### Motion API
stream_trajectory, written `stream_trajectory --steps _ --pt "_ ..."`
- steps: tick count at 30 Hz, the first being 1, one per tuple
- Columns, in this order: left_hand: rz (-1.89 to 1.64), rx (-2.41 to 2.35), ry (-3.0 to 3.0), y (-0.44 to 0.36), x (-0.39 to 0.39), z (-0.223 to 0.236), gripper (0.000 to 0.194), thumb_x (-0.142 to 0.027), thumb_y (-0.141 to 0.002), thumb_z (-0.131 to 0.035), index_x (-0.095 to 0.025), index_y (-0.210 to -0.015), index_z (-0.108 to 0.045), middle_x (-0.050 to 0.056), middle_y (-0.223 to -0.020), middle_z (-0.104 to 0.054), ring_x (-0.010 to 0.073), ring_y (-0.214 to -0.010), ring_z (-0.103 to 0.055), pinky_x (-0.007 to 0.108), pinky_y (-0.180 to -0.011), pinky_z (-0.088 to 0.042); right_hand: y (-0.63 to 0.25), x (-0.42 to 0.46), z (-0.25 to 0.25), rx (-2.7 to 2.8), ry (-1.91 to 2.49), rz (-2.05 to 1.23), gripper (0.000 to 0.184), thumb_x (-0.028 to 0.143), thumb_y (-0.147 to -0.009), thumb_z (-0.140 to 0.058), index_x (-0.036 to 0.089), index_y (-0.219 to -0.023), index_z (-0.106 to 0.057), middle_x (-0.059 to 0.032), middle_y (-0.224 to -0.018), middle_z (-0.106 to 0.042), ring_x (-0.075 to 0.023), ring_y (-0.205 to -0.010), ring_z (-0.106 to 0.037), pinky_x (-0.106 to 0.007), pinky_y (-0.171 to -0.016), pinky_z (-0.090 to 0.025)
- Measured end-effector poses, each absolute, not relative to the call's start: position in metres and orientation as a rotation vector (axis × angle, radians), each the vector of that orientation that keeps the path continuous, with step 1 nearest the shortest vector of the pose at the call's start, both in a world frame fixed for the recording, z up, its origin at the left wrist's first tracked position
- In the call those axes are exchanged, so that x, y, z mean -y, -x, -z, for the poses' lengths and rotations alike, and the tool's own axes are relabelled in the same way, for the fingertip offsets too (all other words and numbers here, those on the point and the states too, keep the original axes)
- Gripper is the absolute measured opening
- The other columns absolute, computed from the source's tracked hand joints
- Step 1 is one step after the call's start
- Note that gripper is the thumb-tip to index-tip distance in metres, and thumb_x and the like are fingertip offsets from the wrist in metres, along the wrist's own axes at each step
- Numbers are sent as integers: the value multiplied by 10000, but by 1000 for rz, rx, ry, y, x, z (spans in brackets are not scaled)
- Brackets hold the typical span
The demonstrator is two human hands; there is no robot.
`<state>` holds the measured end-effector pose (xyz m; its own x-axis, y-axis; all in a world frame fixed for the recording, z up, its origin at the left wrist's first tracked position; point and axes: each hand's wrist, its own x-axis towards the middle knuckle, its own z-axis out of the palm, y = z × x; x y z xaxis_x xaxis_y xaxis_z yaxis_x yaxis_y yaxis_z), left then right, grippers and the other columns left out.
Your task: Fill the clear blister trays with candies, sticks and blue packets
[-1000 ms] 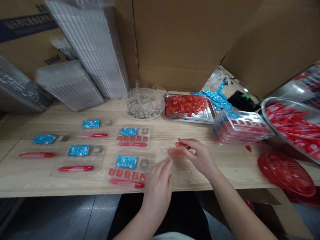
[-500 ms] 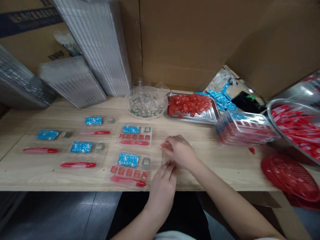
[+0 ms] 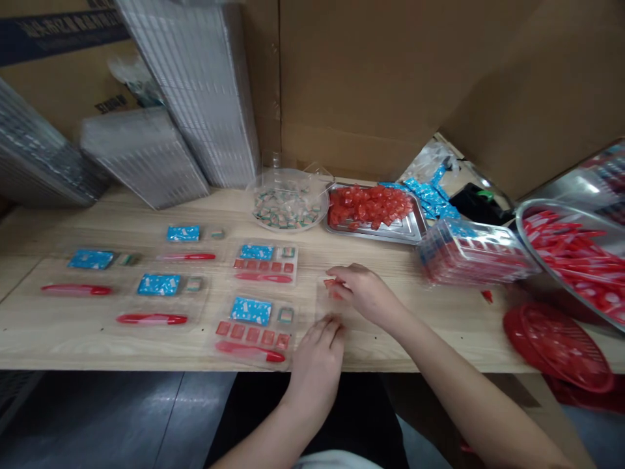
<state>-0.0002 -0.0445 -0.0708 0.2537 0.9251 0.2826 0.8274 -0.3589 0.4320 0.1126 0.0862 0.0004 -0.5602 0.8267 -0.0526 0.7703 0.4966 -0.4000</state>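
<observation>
My right hand (image 3: 366, 294) is closed, its fingertips pinching a small red square piece (image 3: 330, 283) over a clear plastic blister tray (image 3: 322, 298). Just below, my left hand (image 3: 319, 348) rests at the near part of that tray, fingers bunched together; what they hold, if anything, is hidden. Beside my left hand lies a filled blister tray (image 3: 213, 339) with a blue packet (image 3: 250, 311), a small striped block (image 3: 286, 315), a row of red squares (image 3: 252, 335) and a red pen-shaped stick (image 3: 249, 352). Another filled tray (image 3: 297, 273) sits behind it.
Trays with blue packets and red sticks (image 3: 152, 319) spread leftward. Behind are a round dish of striped blocks (image 3: 288, 227), a metal tray of red pieces (image 3: 415, 229) and tall tray stacks (image 3: 195, 98). Packed trays (image 3: 473, 254), a metal bowl (image 3: 525, 225) and a red basket (image 3: 517, 326) stand right.
My right hand has shifted slightly right, and more red shows under its fingers on the tray. The left hand stays almost in place. The view has turned a little.
</observation>
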Motion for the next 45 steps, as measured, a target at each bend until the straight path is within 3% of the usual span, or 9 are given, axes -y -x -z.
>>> stream_trajectory --steps 6,10,14,21,26,31,35,41,45 --pt "-751 -1581 -2221 1 45 64 298 -72 -803 -506 -121 -1085 -591 119 -1167 -619 240 -1143 -533 395 -970 -452 -108 -81 9 2446 1496 -543 177 241 -853 -518 185 -828 -684 -68 -786 -678 -200 -797 -593 -316 -748 -442" --pt "-952 -1569 -1721 7 42 41 252 -142 -838 -484 -191 -1074 -555 83 -1092 -629 209 -1036 -581 397 -889 -488 -109 -74 6 2042 1486 -1111 243 325 -835 -527 197 -1011 -637 -26 -754 -677 -158 -678 -607 -288 -650 -474" --pt "-1281 -1512 -1055 15 27 23 182 -275 -842 -522 -184 -1000 -520 70 -989 -609 162 -914 -601 323 -803 -507 -108 -58 -7 1702 1370 -1442 257 342 -800 -551 188 -984 -646 -43 -892 -693 -153 -794 -638 -280 -718 -502" --pt "-1288 -1357 -923 23 9 19 187 -304 -791 -595 -153 -900 -593 69 -937 -649 162 -881 -616 299 -799 -488 -118 -36 -13 1752 1252 -1368 330 281 -776 -589 209 -1097 -617 -47 -951 -692 -167 -849 -642 -316 -765 -520" --pt "-1275 -1277 -831 21 9 13 194 -318 -798 -579 -136 -864 -600 36 -792 -649 136 -754 -621 273 -725 -500 -123 -31 -12 2023 1282 -919 207 259 -806 -589 241 -1004 -648 -26 -888 -685 -157 -802 -619 -308 -747 -503" --pt "-1389 -1260 -838 17 11 12 187 -302 -827 -557 -166 -953 -531 24 -855 -613 116 -765 -608 258 -717 -500 -121 -29 -13 2137 1191 -697 171 261 -864 -528 223 -991 -636 -34 -877 -676 -157 -813 -601 -301 -742 -478" --pt "-1394 -1265 -1073 21 11 16 154 -274 -838 -551 -182 -960 -541 36 -923 -598 134 -869 -596 270 -778 -491 -119 -26 -11 2059 1175 -771 197 262 -876 -506 229 -1026 -630 -34 -922 -682 -161 -859 -609 -313 -767 -481" --pt "-1282 -1488 -1579 29 9 13 84 -251 -840 -544 -192 -883 -586 29 -867 -602 143 -836 -573 279 -756 -477 -121 -25 -6 1791 1286 -1060 219 323 -868 -515 237 -1022 -645 -44 -1006 -682 -181 -916 -631 -335 -800 -509" --pt "-1083 -1669 -1724 23 25 21 190 -218 -855 -503 -195 -1039 -546 59 -977 -614 178 -918 -578 335 -794 -491 -128 -41 -1 2104 1315 -611 250 292 -882 -496 194 -1063 -637 -77 -930 -667 -196 -878 -589 -358 -794 -480"
